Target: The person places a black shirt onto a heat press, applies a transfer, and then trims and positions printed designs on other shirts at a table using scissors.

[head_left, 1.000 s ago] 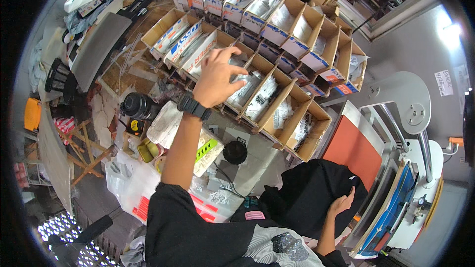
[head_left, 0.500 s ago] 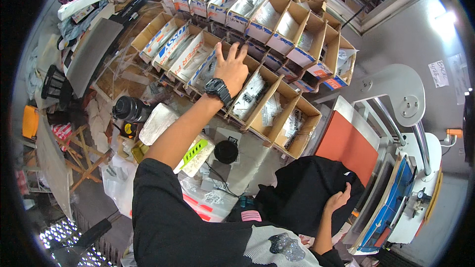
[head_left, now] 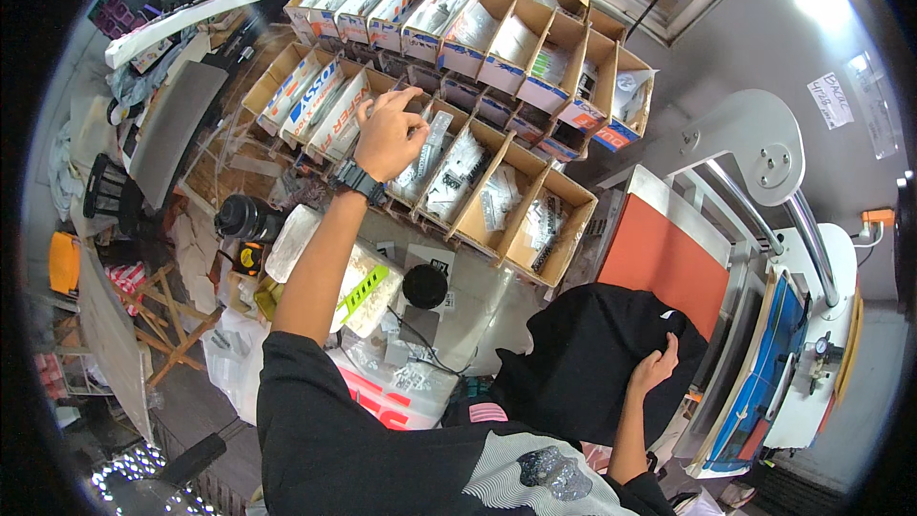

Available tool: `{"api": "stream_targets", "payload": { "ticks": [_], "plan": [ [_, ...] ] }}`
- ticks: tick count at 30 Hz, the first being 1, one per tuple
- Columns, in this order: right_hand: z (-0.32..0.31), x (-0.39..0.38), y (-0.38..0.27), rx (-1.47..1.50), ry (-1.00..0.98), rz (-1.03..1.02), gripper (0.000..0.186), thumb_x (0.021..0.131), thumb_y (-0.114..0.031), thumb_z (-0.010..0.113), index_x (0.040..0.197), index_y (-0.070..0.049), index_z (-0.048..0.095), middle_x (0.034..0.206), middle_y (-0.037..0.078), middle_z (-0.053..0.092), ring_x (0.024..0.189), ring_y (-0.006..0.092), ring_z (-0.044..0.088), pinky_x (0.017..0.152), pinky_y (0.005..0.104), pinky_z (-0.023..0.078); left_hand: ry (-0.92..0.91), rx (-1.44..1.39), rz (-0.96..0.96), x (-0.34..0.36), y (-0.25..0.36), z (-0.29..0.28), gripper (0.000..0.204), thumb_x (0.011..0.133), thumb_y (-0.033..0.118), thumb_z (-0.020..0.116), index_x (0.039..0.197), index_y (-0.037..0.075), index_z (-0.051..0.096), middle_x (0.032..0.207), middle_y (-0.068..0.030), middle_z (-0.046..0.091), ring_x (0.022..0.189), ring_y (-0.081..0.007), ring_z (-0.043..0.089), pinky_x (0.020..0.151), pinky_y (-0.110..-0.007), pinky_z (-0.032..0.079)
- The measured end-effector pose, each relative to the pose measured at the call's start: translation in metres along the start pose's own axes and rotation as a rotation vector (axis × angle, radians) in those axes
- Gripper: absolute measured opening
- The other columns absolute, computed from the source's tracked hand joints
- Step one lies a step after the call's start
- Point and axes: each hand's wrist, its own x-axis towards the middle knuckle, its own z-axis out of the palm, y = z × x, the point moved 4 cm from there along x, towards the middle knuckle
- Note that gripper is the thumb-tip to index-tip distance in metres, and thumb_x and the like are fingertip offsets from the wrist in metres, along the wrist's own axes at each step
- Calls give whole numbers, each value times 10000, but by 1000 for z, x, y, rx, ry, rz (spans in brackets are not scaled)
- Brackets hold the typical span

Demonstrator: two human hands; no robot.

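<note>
Held left hand (head_left: 388, 140) half-open above bins (head_left: 571, 233), seemingly empty; rested bent right hand (head_left: 654, 367) on black cloth (head_left: 587, 354), with unclear grip.

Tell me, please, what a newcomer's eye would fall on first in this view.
Probably the rows of cardboard boxes filled with flat sheets, across the upper middle, with the left hand at the nearer row. Next might come the bright orange-red pad at the right. Just below it in the picture spreads a large black cloth, with the right hand on it.
</note>
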Motion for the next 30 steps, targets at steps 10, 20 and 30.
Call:
{"api": "stream_targets", "payload": {
  "ticks": [10, 20, 30],
  "plan": [
    [0, -6, 4, 83, 77, -25, 438, 845, -6, 479, 1258, 22, 621, 1293, 200, 633, 1200, 363, 575, 1068, 437, 403, 326, -283, 34, 0, 18, -34, 71, 809, 81, 724, 840, 18, 739, 1040, -108, 690, 959, -296, 649, 865, -374, 506],
    [-97, -57, -94, 1126, -864, 588, 396, 1040, -352, 533, 1290, -46, 555, 754, 46, 605, 554, 102, 584, 466, 223, 426, -320, -690, 373, -219, 321, 78, 118, 875, 94, 696, 973, 36, 669, 953, -131, 711, 805, -311, 701, 692, -378, 564],
    [-112, -60, 41, 1286, -808, 687, 107, 974, -76, 629, 1041, 3, 604, 831, 31, 626, 634, 79, 625, 496, 194, 465, -448, -883, 97, -283, 469, 132, 107, 831, 38, 739, 932, 5, 732, 1033, -133, 715, 899, -265, 722, 763, -332, 569]
  ]
}}
